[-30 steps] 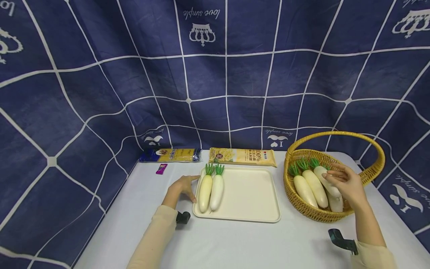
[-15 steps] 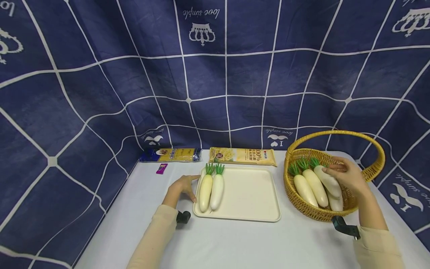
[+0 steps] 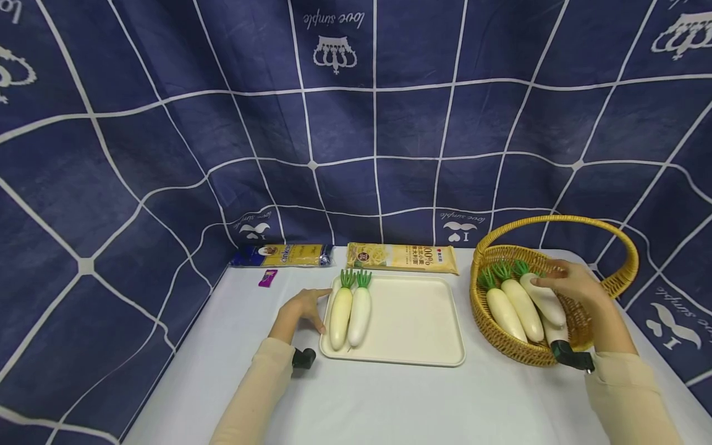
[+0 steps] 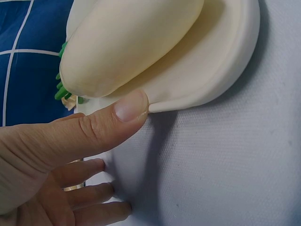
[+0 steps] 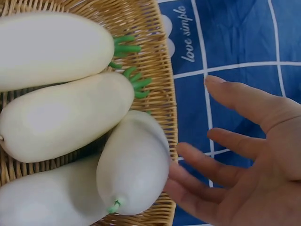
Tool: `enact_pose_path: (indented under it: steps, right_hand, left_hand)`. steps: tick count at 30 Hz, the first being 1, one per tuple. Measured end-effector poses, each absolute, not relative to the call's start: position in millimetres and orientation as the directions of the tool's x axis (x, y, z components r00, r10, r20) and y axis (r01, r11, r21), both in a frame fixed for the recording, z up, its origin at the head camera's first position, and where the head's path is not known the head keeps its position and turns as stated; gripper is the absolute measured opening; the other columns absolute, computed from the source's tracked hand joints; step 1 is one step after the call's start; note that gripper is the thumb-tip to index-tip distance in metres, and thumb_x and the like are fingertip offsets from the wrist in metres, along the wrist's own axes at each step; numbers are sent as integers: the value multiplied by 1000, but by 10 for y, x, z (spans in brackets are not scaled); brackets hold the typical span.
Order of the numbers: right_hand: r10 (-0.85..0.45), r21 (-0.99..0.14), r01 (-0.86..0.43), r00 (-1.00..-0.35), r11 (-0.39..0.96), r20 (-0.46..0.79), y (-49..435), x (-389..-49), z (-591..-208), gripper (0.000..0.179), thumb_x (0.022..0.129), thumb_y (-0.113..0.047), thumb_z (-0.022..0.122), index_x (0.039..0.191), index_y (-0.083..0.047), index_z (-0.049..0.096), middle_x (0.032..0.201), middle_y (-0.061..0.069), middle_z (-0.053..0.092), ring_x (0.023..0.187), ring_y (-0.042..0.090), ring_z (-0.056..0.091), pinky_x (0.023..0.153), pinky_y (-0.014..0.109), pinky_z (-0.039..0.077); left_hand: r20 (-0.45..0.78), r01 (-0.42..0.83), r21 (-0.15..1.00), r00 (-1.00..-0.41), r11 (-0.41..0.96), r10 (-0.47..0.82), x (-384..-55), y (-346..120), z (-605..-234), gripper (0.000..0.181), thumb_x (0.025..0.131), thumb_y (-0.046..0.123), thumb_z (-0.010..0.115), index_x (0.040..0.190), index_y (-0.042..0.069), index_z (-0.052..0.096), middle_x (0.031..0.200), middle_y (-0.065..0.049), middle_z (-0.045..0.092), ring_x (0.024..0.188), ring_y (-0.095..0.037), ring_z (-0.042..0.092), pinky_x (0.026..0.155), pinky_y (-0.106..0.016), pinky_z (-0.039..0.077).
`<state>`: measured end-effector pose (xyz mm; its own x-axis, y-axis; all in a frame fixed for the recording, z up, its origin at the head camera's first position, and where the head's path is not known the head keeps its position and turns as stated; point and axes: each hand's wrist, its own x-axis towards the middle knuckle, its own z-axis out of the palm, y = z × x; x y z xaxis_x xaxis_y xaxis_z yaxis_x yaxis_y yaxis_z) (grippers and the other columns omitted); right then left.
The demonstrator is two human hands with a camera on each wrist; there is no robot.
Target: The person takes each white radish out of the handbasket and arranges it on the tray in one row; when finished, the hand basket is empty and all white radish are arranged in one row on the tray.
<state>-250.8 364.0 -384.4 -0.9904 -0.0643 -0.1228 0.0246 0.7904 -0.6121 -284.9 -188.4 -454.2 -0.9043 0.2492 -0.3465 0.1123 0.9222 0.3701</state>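
In the head view my left hand [image 3: 303,307] is at the left side of a cream tray [image 3: 411,321]. Its thumb touches the tray rim in the left wrist view, and the other fingers are extended loosely. Two white radishes with green tops lie side by side on the tray, the left radish [image 3: 340,318] nearest that hand. My right hand [image 3: 575,285] reaches over the wicker basket [image 3: 489,343], beside the topmost white radish [image 5: 136,165]. The right wrist view shows its fingers spread, nothing gripped; whether the lower fingertips touch that radish I cannot tell.
Several white radishes lie in the basket, among them a left one [image 3: 505,315]. A tall basket handle [image 3: 556,219] arches over them. Behind the tray are a yellow pasta packet [image 3: 402,258], a blue-and-yellow packet [image 3: 282,255] and a small purple wrapper [image 3: 267,278].
My right forearm has shifted forward, and the hand has moved slightly toward the topmost radish's green end. My left hand and the tray have stayed in place.
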Motion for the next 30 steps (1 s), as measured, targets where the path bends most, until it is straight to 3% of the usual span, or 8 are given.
enact_pose_path:
  steps: [11, 22, 30]
  right_hand:
    - [-124, -594, 0, -978, 804, -169, 3716, -2569, -3957, 81, 86, -31, 65, 133, 22, 26, 113, 41, 45, 96, 44, 53, 70, 39, 53]
    - [-93, -582, 98, -953, 807, -289, 3741, -2669, -3992, 87, 86, -30, 65, 131, 29, 19, 126, 51, 27, 93, 40, 57, 65, 34, 56]
    - [-57, -562, 144, -944, 814, -324, 3739, -2714, -3978, 86, 85, -31, 66, 127, 31, 23, 123, 50, 32, 84, 33, 61, 64, 37, 57]
  left_hand:
    - [-355, 99, 370, -904, 924, 239, -2849, -1885, -4539, 110, 47, 24, 93, 144, 18, 40, 136, -24, 48, 127, -44, 40, 102, -58, 38]
    - [-364, 91, 373, -901, 923, 236, -2837, -1872, -4538, 109, 48, 24, 92, 144, 18, 40, 140, -24, 43, 130, -45, 36, 102, -60, 36]
    - [-356, 88, 370, -906, 925, 228, -2831, -1872, -4521, 108, 48, 22, 92, 143, 17, 41, 140, -24, 43, 130, -46, 36, 102, -59, 36]
